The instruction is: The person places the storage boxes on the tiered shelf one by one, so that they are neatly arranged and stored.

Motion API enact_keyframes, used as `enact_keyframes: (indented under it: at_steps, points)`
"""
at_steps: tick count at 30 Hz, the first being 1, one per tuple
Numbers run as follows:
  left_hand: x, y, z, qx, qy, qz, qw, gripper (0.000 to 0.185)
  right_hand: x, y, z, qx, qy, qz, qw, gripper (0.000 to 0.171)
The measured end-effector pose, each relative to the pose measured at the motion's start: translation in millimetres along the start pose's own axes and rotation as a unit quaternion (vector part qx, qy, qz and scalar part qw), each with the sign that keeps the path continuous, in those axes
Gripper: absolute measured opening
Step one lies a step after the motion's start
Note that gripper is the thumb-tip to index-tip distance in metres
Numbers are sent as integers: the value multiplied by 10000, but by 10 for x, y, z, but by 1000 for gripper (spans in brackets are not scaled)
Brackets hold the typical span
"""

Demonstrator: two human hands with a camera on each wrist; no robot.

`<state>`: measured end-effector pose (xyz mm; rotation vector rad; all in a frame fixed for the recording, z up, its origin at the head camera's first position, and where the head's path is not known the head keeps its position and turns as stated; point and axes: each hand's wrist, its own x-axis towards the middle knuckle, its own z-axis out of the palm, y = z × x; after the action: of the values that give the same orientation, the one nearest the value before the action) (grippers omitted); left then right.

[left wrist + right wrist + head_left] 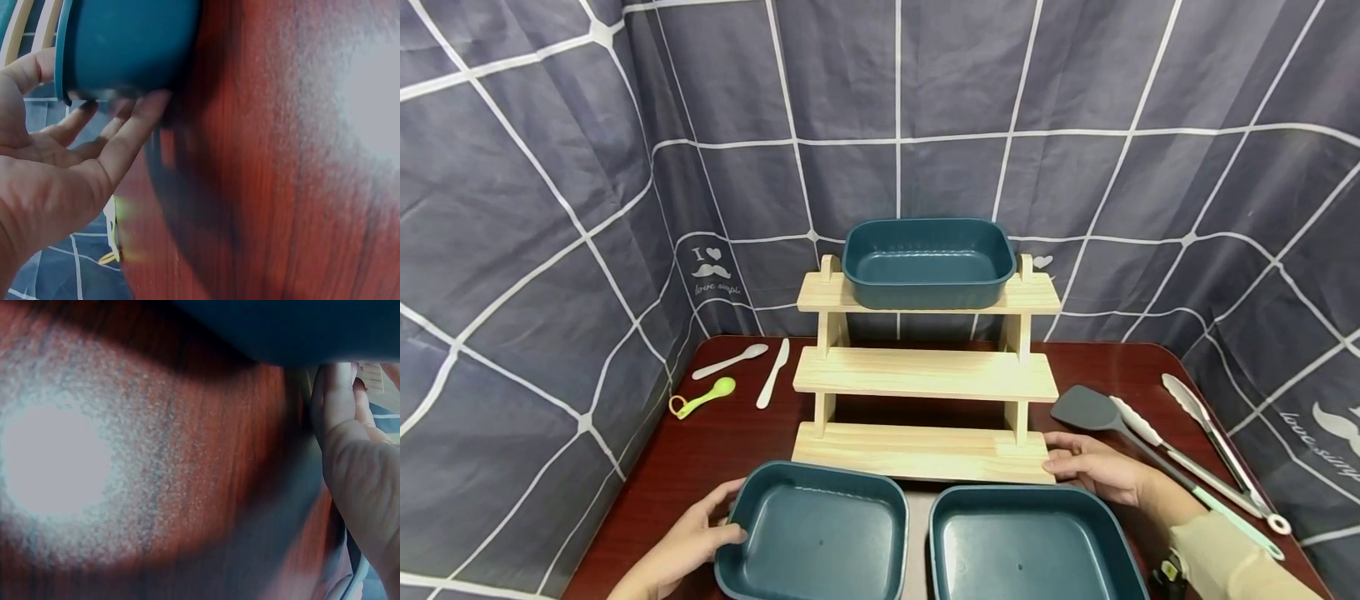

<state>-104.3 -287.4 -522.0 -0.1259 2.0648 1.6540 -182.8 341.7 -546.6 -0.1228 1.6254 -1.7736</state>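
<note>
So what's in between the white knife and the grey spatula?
The wooden shelf stands between the white knife and the grey spatula, with its three steps. The head view shows it.

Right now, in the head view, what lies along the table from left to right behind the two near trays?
Green measuring spoon → white spoon → white knife → wooden rack → grey spatula → white-tipped tongs.

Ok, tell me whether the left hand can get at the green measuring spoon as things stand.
Probably yes: the left hand rests on the near-left tray, and bare table lies between it and the green measuring spoon, nothing blocking.
</note>
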Motion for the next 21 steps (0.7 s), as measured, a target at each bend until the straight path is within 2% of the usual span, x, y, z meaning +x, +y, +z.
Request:
enact_keyframes:
  at_steps: [5,10,21]
  points:
    - [-21,-6,-66,-297,-380,117,9988,76,4,4,-20,-44,-17,4,10000,60]
    - [-31,-21,-117,-384,-599,217,9972,77,9,13,-31,-70,-17,-32,10000,58]
    - [-10,-89,-168,-604,-768,122,9951,78,15,38,-53,-24,-61,-61,10000,55]
